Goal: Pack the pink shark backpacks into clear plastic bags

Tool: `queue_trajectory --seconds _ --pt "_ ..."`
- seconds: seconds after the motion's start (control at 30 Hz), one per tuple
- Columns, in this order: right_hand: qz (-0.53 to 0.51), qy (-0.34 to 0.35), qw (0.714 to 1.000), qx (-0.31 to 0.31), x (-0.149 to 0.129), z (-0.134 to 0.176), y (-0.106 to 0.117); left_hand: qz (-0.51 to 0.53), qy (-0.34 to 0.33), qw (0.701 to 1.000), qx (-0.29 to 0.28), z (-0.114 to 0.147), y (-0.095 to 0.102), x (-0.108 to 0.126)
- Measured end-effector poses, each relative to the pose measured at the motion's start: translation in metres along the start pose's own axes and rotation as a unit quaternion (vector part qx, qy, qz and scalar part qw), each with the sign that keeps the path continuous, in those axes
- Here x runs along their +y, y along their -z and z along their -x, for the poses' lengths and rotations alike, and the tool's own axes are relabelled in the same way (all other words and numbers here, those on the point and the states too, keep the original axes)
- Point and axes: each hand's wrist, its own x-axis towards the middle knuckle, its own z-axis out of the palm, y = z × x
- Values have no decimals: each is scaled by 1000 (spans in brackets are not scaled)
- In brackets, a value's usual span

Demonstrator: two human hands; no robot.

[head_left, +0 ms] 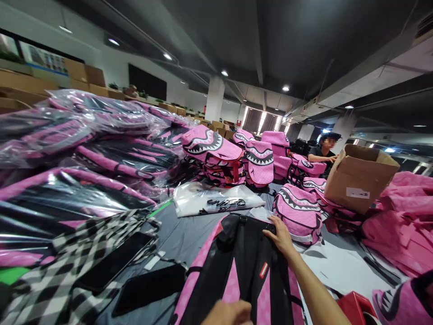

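Observation:
A black and pink backpack (248,271) lies with its strap side up on the grey table cover in front of me. My right hand (282,239) grips its far right corner, thumb and fingers beside the top of a shoulder strap. At the bottom edge of the view, my left hand (230,313) is over the lower part of the backpack. Its fingers are curled and partly cut off, and what they hold is hidden. Just beyond the right hand stands a pink backpack (299,214) with a shark-mouth print. Behind the black straps lies a printed clear plastic bag (219,201).
Plastic-wrapped backpacks (125,155) are piled at left. Near them lie a checkered cloth (84,253) and a black phone-like slab (150,289). At right are an open carton (360,178), pink fabric (399,221) and a red object (356,307). A co-worker (324,151) is behind the carton.

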Motion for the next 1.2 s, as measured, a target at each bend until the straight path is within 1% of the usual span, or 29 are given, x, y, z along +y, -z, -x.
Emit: queue_trajectory --seconds 0.03,0.07,0.1,0.13,0.17,0.2,0.23,0.27,0.33,0.4,0.47,0.5,0.57,0.63,0.7,0.73,0.8,0.83,0.87,0.9,0.93,0.97,1.03,1.1,1.13,1.2 --pt "7 4 1000 4 5 2 -9 -73 -11 996 56 -4 24 0" --pt "19 13 1000 9 10 3 -17 -150 -26 977 148 -13 50 -1" --pt "32 27 999 14 14 5 -25 -217 -51 952 211 -27 74 -3" --pt "43 46 998 20 17 6 -31 -269 -64 932 234 -46 96 -5" --pt "47 65 996 25 21 7 -36 -302 -47 923 234 -67 114 -9" --pt "42 80 995 29 24 8 -39 -320 -23 920 226 -91 126 -14" --pt "31 87 995 34 28 8 -41 -336 -16 918 209 -114 133 -19" --pt "15 85 995 40 32 7 -41 -350 -15 917 192 -137 134 -23" --pt "-19 65 996 54 41 3 -39 -384 -44 906 172 -176 125 -29" --pt "-35 46 996 63 51 -5 -36 -417 -76 890 171 -203 111 -30" --pt "-34 36 997 64 59 -13 -34 -426 -95 880 186 -217 103 -29" --pt "-32 32 997 63 61 -17 -33 -418 -100 881 197 -220 103 -30" --pt "-35 29 997 63 63 -18 -34 -375 -113 894 219 -220 108 -33" --pt "-42 34 996 65 58 -11 -36 -316 -131 911 229 -215 116 -36" --pt "-44 51 995 80 52 -1 -38 -267 -136 926 231 -207 122 -32" --pt "-41 62 993 94 49 4 -39 -253 -120 933 226 -204 122 -28" --pt "-25 85 987 133 44 13 -40 -254 -63 940 220 -199 116 -16" --pt "-11 94 984 154 43 17 -40 -261 -42 938 225 -197 111 -11" --pt "4 100 980 172 41 20 -40 -270 -38 933 236 -196 106 -8" --pt "20 105 977 187 39 22 -40 -274 -52 926 254 -195 100 -7" --pt "34 106 974 198 37 26 -41 -272 -82 919 275 -193 94 -10" --pt "44 103 972 205 35 29 -41 -264 -120 911 292 -190 89 -15" --pt "56 93 973 205 28 39 -40 -250 -192 899 305 -180 82 -31" --pt "57 86 978 183 20 52 -37 -260 -243 885 299 -166 78 -49" --pt "55 89 981 165 16 58 -34 -276 -261 880 286 -158 77 -56" --pt "47 104 986 120 13 72 -28 -326 -277 870 245 -142 76 -67"
